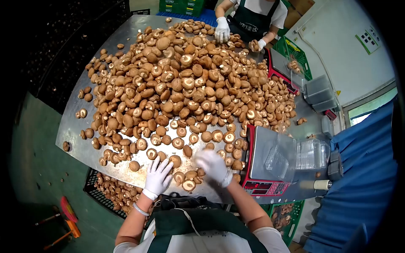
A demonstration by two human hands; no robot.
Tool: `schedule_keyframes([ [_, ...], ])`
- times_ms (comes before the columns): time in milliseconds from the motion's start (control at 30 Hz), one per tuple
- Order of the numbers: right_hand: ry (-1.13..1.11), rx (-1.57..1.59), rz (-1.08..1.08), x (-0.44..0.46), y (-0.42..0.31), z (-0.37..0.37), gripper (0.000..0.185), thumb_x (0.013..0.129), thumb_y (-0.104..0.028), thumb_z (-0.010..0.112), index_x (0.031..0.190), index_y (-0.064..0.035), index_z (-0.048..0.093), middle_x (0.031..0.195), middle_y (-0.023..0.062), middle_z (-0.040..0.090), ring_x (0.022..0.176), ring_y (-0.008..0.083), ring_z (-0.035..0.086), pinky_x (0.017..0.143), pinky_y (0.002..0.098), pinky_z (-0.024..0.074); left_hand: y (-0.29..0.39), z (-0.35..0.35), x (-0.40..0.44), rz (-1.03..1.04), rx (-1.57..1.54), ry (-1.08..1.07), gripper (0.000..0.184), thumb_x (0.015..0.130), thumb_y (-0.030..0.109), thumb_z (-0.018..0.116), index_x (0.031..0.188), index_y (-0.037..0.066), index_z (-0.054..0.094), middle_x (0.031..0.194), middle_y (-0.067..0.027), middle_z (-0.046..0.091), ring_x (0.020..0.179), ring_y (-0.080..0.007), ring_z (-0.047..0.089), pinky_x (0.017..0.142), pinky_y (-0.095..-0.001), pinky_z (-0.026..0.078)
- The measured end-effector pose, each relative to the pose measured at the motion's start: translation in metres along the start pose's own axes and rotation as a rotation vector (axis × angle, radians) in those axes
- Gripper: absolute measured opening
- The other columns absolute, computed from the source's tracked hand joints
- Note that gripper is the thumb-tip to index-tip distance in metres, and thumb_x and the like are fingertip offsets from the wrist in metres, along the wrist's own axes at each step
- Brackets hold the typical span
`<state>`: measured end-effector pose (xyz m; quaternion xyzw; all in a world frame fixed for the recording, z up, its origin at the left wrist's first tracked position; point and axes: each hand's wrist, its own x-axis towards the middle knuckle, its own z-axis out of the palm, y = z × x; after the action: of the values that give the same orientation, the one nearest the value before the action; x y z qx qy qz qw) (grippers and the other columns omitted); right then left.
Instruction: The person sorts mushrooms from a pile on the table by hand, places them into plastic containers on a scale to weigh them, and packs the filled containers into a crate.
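My left hand, in a white glove, lies at the near edge of the metal table with its fingers spread. Its fingertips reach a shiitake mushroom and another just behind. My right hand, also gloved in white, is smeared by motion; whether its fingers hold anything does not show. Between the hands sits a small group of shiitakes, one with its pale underside turned up. Beyond both hands rises a large heap of brown shiitakes.
Right of my right hand stands a red scale with a clear plastic tray on it. Stacked clear trays and a film roll lie farther right. A black crate of mushrooms is below left. A gloved co-worker handles mushrooms opposite.
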<state>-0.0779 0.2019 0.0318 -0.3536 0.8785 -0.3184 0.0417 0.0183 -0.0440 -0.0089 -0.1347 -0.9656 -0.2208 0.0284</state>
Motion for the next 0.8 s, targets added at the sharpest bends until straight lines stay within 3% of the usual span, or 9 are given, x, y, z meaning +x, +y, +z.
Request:
schedule_keyframes([
  [100, 0.333, 0.136, 0.184, 0.032, 0.044, 0.003, 0.029, 0.085, -0.022, 0.059, 0.111, -0.0081, 0.062, 0.114, 0.0143, 0.060, 0.107, 0.0326, 0.055, 0.091, 0.0375, 0.0446, 0.000, 0.003, 0.001, -0.014, -0.028, 0.004, 0.049, 0.080, 0.027, 0.061, 0.127, 0.017, 0.051, 0.129, -0.0091, 0.049, 0.125, -0.0366, 0.038, 0.104, -0.0496, 0.027],
  [167, 0.275, -0.388, 0.244, 0.038, 0.049, 0.000, 0.044, 0.085, -0.025, 0.060, 0.125, -0.0101, 0.052, 0.127, 0.0154, 0.051, 0.117, 0.0384, 0.047, 0.094, 0.0424, 0.0417, 0.002, -0.003, 0.000, 0.010, -0.012, 0.027, 0.046, 0.080, 0.026, 0.061, 0.124, 0.015, 0.054, 0.127, -0.0089, 0.052, 0.122, -0.0366, 0.040, 0.102, -0.0486, 0.031],
  [233, 0.115, -0.459, 0.260, 0.026, 0.063, 0.016, 0.057, 0.085, -0.029, 0.059, 0.137, -0.0143, 0.039, 0.136, 0.0147, 0.042, 0.125, 0.0416, 0.037, 0.099, 0.0525, 0.0339, -0.001, -0.008, -0.005, -0.008, -0.092, -0.009, 0.042, 0.080, 0.024, 0.062, 0.121, 0.014, 0.056, 0.124, -0.0084, 0.054, 0.119, -0.0374, 0.042, 0.100, -0.0478, 0.033],
  [300, 0.046, -0.456, 0.222, 0.011, 0.063, 0.012, 0.059, 0.086, -0.027, 0.058, 0.139, -0.0157, 0.036, 0.137, 0.0146, 0.041, 0.125, 0.0418, 0.036, 0.101, 0.0516, 0.0322, -0.007, -0.009, -0.016, 0.028, -0.056, 0.039, 0.036, 0.081, 0.022, 0.062, 0.115, 0.012, 0.060, 0.118, -0.0092, 0.058, 0.112, -0.0353, 0.049, 0.095, -0.0444, 0.039],
  [433, 0.055, -0.398, 0.149, -0.008, 0.045, 0.004, 0.046, 0.084, -0.027, 0.059, 0.128, -0.0131, 0.050, 0.128, 0.0140, 0.049, 0.122, 0.0409, 0.040, 0.099, 0.0486, 0.0357, -0.007, -0.016, -0.028, -0.080, -0.285, 0.153, 0.025, 0.078, 0.012, 0.063, 0.103, 0.009, 0.066, 0.109, -0.0123, 0.062, 0.097, -0.0300, 0.059, 0.086, -0.0368, 0.047],
  [533, 0.261, -0.180, 0.199, -0.008, 0.039, -0.005, 0.027, 0.081, -0.024, 0.063, 0.102, -0.0065, 0.066, 0.111, 0.0136, 0.061, 0.109, 0.0373, 0.052, 0.092, 0.0417, 0.0430, -0.008, -0.018, -0.023, -0.117, -0.242, 0.282, 0.024, 0.077, 0.013, 0.065, 0.101, 0.009, 0.066, 0.100, -0.0096, 0.063, 0.094, -0.0282, 0.057, 0.084, -0.0387, 0.046],
  [633, 0.142, -0.001, 0.268, 0.011, 0.018, 0.002, 0.033, 0.080, -0.024, 0.063, 0.108, -0.0060, 0.063, 0.111, 0.0138, 0.060, 0.105, 0.0345, 0.053, 0.091, 0.0429, 0.0432, 0.009, -0.024, 0.009, -0.034, -0.196, 0.290, 0.026, 0.076, 0.015, 0.066, 0.101, 0.007, 0.065, 0.099, -0.0090, 0.063, 0.095, -0.0282, 0.057, 0.085, -0.0386, 0.045],
  [700, -0.033, -0.324, 0.170, 0.023, 0.000, 0.017, 0.046, 0.077, -0.029, 0.067, 0.116, -0.0092, 0.056, 0.115, 0.0096, 0.057, 0.104, 0.0301, 0.053, 0.088, 0.0412, 0.0421, 0.019, -0.011, 0.030, -0.010, -0.068, 0.163, 0.040, 0.076, 0.024, 0.066, 0.112, 0.007, 0.058, 0.106, -0.0093, 0.060, 0.102, -0.0277, 0.054, 0.091, -0.0413, 0.039],
  [800, -0.174, -0.391, 0.120, 0.026, 0.002, 0.031, 0.046, 0.078, -0.027, 0.067, 0.118, -0.0093, 0.055, 0.113, 0.0121, 0.056, 0.106, 0.0289, 0.053, 0.090, 0.0384, 0.0413, 0.022, 0.009, 0.049, -0.044, 0.084, 0.010, 0.045, 0.076, 0.024, 0.067, 0.116, 0.007, 0.056, 0.108, -0.0128, 0.060, 0.100, -0.0293, 0.055, 0.088, -0.0409, 0.041],
])
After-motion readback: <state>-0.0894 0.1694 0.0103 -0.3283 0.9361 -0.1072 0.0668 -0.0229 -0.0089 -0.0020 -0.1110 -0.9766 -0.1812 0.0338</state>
